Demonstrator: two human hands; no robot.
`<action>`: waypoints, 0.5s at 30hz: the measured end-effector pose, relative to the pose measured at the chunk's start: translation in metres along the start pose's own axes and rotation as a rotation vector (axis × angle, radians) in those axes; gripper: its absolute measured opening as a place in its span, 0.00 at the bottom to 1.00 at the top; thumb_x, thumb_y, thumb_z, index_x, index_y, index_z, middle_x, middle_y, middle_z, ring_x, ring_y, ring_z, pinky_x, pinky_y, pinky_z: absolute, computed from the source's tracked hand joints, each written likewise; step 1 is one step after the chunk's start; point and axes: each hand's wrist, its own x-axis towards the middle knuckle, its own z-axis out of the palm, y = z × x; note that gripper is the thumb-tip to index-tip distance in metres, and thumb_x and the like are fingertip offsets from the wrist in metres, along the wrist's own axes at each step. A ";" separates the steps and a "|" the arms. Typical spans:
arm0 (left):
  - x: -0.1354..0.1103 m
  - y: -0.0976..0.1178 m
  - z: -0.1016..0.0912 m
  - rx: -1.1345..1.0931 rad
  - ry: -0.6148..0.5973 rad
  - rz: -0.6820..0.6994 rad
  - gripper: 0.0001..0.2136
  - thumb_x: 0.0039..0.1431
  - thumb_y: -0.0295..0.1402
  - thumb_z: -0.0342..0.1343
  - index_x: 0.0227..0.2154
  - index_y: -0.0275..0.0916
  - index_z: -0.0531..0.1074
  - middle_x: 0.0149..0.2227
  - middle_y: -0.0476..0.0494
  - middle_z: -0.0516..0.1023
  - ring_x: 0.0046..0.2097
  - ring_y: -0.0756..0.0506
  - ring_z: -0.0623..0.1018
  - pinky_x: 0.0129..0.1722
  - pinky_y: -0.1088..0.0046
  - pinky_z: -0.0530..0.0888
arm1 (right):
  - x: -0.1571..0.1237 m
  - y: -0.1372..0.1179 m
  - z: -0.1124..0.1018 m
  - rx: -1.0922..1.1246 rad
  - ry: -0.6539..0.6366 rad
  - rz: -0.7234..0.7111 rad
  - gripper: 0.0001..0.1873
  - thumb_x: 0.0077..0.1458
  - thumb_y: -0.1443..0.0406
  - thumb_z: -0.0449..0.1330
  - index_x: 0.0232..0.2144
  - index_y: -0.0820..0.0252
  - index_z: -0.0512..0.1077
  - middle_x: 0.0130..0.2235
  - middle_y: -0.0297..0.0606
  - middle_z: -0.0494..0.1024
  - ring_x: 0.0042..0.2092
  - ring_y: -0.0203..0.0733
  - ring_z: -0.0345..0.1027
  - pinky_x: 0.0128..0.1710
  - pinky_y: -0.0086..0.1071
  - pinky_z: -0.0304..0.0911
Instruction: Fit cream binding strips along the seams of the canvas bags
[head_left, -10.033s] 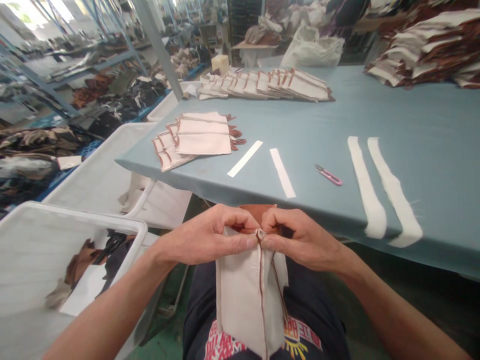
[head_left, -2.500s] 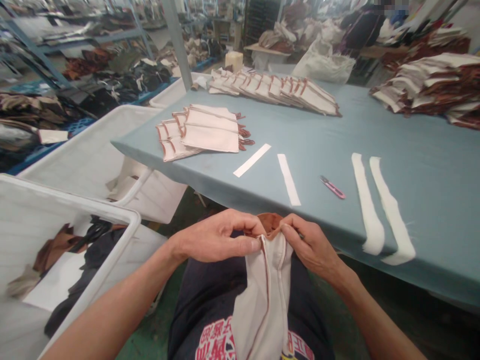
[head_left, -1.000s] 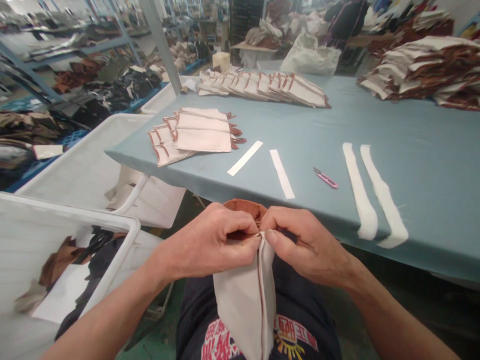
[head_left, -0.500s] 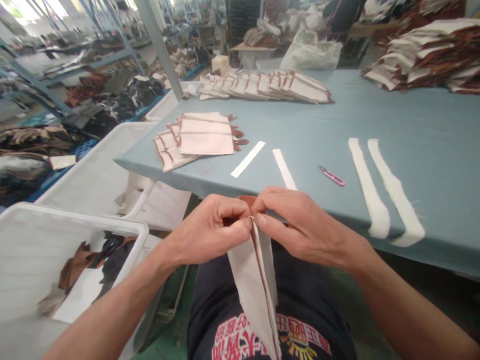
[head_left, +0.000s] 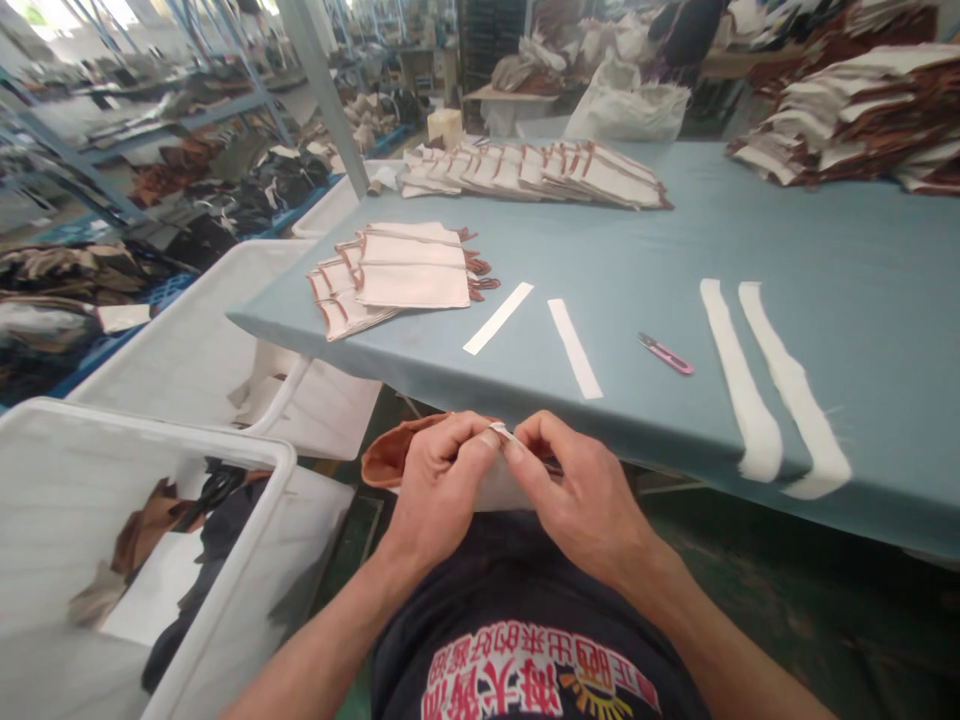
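So the person's left hand [head_left: 439, 485] and right hand [head_left: 581, 490] are sitting close together, fingertips nearly meeting, and both are pinching the cream edge of a little cloth pouch [head_left: 504, 488]. The pouch is hanging right between them, just off the near side of the blue-green surface [head_left: 592, 245] and just in front of a dark shirt [head_left: 487, 565] with pinkish-red lettering. Its brown inside is poking out past the left hand, while a cream panel is showing in the gap below the fingertips. The hands are covering a good bit of it, so the rest is hard to make out.

Up on the surface, two short white strips [head_left: 574, 348] are lying nearest the hands, with pink-handled snips [head_left: 665, 354] resting over to the right and two longer white strips [head_left: 739, 385] trailing over the edge. A small pouch stack [head_left: 412, 270] is sitting off to the left.
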 end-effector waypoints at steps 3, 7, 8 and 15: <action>-0.009 -0.012 0.016 -0.229 0.065 -0.173 0.13 0.64 0.36 0.48 0.23 0.39 0.65 0.27 0.50 0.70 0.30 0.49 0.68 0.30 0.75 0.67 | -0.008 0.002 0.014 0.041 0.048 0.050 0.17 0.65 0.54 0.54 0.26 0.54 0.63 0.23 0.29 0.69 0.24 0.36 0.61 0.25 0.31 0.53; -0.019 -0.020 0.025 -0.237 0.060 -0.242 0.16 0.66 0.39 0.51 0.23 0.39 0.63 0.25 0.51 0.68 0.28 0.50 0.66 0.29 0.76 0.65 | -0.018 0.008 0.026 0.096 0.107 0.061 0.14 0.63 0.58 0.53 0.25 0.54 0.59 0.23 0.29 0.66 0.25 0.37 0.59 0.27 0.31 0.53; -0.022 -0.020 0.024 -0.195 0.041 -0.239 0.16 0.66 0.40 0.52 0.23 0.39 0.64 0.25 0.51 0.68 0.28 0.50 0.66 0.28 0.76 0.65 | -0.020 0.011 0.028 0.119 0.093 0.074 0.14 0.63 0.59 0.53 0.25 0.54 0.59 0.24 0.29 0.65 0.26 0.37 0.60 0.27 0.31 0.53; -0.034 -0.016 0.014 0.064 -0.073 -0.111 0.17 0.69 0.40 0.53 0.26 0.37 0.73 0.28 0.46 0.76 0.32 0.47 0.72 0.32 0.73 0.67 | -0.038 0.026 0.017 0.575 -0.175 0.288 0.10 0.59 0.58 0.55 0.29 0.56 0.62 0.28 0.30 0.63 0.30 0.36 0.57 0.29 0.29 0.55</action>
